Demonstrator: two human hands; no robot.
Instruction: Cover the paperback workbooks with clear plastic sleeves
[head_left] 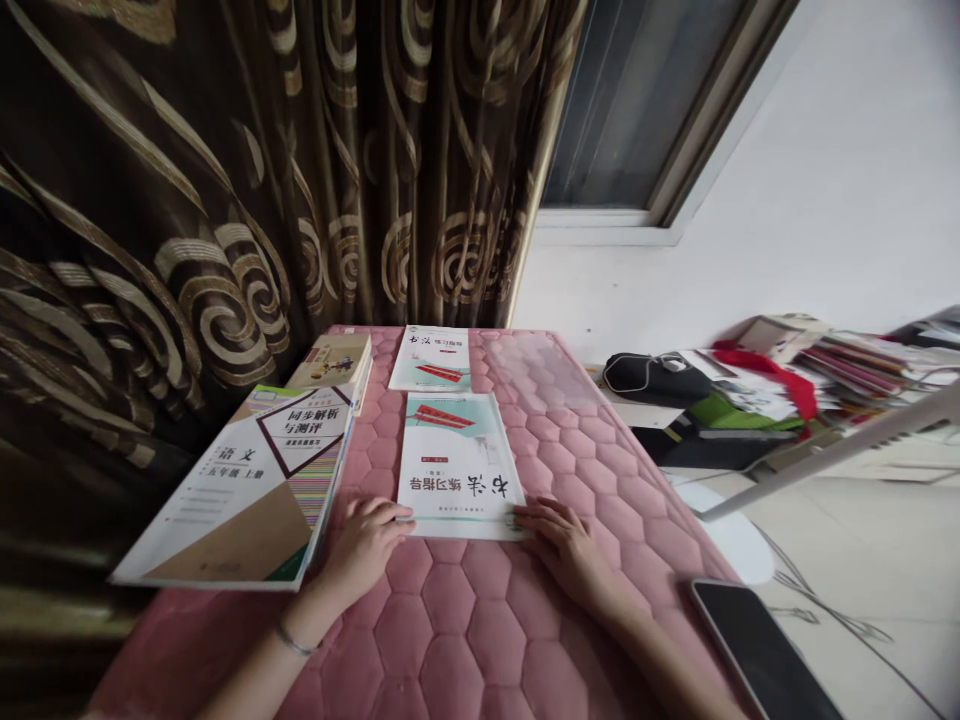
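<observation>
A thin calligraphy workbook (457, 465) with a white and pale-green cover lies flat on the pink quilted tabletop cover (480, 620), its print upside down to me. My left hand (370, 540) rests by its near left corner, fingertips touching the edge. At the near right corner lies my right hand (562, 540), fingers stretched out over the book's margin. Neither hand visibly grips it. Just beyond is a similar workbook (431, 358), turned the same way. Left of my left hand, a large textbook (247, 490) overlaps a smaller beige-covered book (334, 360).
A dark-screened phone or tablet (761, 650) lies at the near right edge. Dark patterned curtains (300, 200) hang along the left and back. To the right are a dark pouch with white earphones (656, 375), piled papers and books (847, 370), a white bar (840, 450) and floor cables (825, 595).
</observation>
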